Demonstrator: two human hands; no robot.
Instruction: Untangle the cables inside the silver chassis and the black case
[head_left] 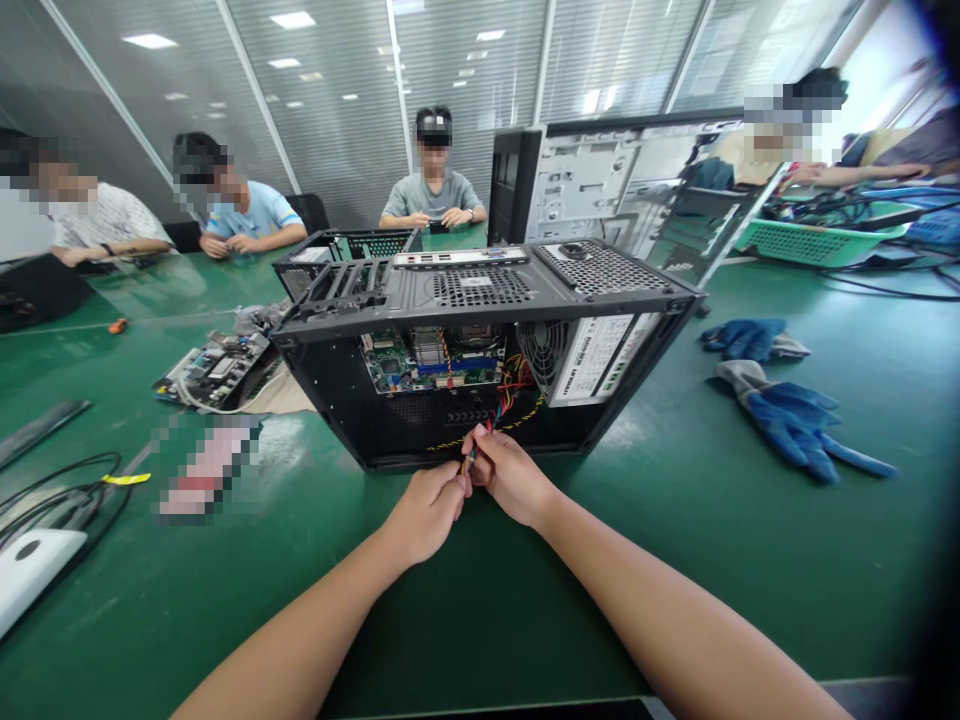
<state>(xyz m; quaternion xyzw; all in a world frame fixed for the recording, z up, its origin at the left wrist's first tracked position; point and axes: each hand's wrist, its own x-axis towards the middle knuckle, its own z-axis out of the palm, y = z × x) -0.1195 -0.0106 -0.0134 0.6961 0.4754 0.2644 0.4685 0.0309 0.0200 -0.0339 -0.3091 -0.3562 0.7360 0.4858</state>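
Pinching wires (471,459) with closed fingers (451,487) of left hand (427,512) and right hand (517,480); probably light, limp, best taken bunched together.

An electronics workshop: opened case (480,317), board (223,364), cable basket (817,243) on a green desk (750,560), at least 4 people (433,198), wall (472,85) seemingly glass.

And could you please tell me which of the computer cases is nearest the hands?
The black case in the foreground: the left hand and right hand hold wires coming from it, whereas the taller case stands behind.
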